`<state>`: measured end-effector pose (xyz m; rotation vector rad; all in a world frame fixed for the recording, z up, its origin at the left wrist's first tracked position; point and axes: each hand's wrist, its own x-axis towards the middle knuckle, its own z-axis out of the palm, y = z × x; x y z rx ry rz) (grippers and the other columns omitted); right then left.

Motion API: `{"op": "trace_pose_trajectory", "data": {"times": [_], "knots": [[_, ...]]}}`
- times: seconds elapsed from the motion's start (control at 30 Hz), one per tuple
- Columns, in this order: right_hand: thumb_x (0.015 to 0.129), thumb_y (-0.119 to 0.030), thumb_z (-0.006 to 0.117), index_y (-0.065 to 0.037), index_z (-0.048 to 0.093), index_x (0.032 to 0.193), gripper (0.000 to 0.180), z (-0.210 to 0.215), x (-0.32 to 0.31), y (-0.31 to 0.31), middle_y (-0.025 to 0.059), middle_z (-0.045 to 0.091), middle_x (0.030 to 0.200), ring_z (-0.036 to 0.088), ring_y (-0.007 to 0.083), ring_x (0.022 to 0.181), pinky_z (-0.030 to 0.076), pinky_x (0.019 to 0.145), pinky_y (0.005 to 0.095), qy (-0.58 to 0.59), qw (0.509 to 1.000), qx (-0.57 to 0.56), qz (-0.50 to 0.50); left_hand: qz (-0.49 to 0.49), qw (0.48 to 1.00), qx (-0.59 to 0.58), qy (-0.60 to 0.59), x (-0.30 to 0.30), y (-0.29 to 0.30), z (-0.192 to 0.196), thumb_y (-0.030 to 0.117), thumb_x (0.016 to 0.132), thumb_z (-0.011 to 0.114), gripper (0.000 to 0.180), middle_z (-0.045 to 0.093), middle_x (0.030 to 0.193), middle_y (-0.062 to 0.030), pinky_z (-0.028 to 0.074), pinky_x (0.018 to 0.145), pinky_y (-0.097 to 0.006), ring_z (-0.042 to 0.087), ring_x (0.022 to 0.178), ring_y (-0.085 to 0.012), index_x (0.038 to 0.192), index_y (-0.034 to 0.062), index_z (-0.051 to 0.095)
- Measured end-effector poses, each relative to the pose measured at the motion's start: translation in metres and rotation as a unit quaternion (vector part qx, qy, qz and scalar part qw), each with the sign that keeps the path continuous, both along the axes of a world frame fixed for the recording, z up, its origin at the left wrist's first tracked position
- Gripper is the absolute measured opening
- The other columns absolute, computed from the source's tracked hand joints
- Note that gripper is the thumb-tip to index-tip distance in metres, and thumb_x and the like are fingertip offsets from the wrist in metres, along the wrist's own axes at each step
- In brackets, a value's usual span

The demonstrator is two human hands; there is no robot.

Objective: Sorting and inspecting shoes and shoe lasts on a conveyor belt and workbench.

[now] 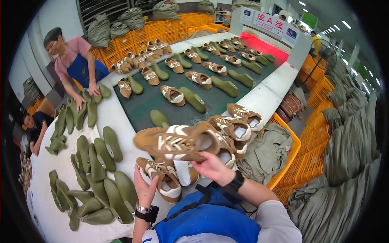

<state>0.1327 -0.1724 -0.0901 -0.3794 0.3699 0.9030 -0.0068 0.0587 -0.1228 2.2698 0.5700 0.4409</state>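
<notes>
My right hand [215,168] grips a brown sneaker [172,142] with white stripes and laces near its heel. It is held up above the table, toe to the left. My left hand [145,189] is open, thumb apart from the fingers, beside another brown sneaker [165,180]; whether it touches that shoe I cannot tell. More sneakers [234,128] are piled close together to the right of the held one. Several green shoe lasts [117,198] lie on the white tabletop [81,235] left of my left hand.
Ahead, a dark green conveyor belt [139,106] carries sneakers paired with green lasts. At the far left a co-worker in a blue apron [83,72] handles lasts; another person [38,127] sits lower. A yellow crate [289,160] holding grey-green cloth stands at my right, near stacked orange crates [310,154].
</notes>
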Motion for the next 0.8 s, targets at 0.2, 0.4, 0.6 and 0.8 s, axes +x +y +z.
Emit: {"op": "trace_pose_trajectory", "data": {"times": [0.2,0.4,0.6,0.8], "knots": [[0.093,-0.028,0.047,-0.008,0.051,0.113,0.029,-0.029,-0.041,0.065,0.0099,0.060,0.097,0.059,0.0165,0.079,0.052,0.073,0.0288,0.003,0.958,0.066,0.278,-0.101,0.930,-0.336,-0.113,0.017,-0.020,0.029,0.011,0.070,0.074,0.065,0.053,0.113,-0.0118,0.042,0.090,-0.033,0.050,0.108,-0.0200,0.125,0.0016,0.041],[0.093,-0.045,0.044,-0.012,0.047,0.125,0.047,0.030,-0.036,0.062,0.0041,0.061,0.094,0.055,0.0074,0.070,0.047,0.061,0.0199,-0.359,0.711,-0.005,0.605,0.057,0.921,-0.269,-0.275,0.011,-0.005,0.074,0.006,0.076,0.066,0.057,0.052,0.113,-0.0103,0.046,0.084,-0.030,0.054,0.098,-0.0168,0.124,0.0002,0.037],[0.078,-0.026,0.069,-0.009,0.052,0.119,0.048,0.070,0.002,0.071,0.0050,0.055,0.090,0.056,0.0145,0.070,0.047,0.061,0.0244,-0.777,0.566,-0.214,0.172,0.060,0.930,-0.293,-0.214,-0.006,0.007,0.069,0.012,0.081,0.063,0.050,0.053,0.113,-0.0099,0.046,0.084,-0.030,0.054,0.098,-0.0167,0.123,-0.0010,0.040],[0.070,-0.012,0.068,-0.009,0.052,0.120,0.053,0.074,0.002,0.087,0.0119,0.051,0.099,0.058,0.0272,0.085,0.049,0.072,0.0330,-0.865,0.413,-0.277,0.069,0.026,0.875,-0.424,-0.233,0.006,-0.011,0.087,0.013,0.086,0.058,0.046,0.054,0.114,-0.0089,0.045,0.087,-0.030,0.053,0.102,-0.0145,0.126,-0.0009,0.040]]}}
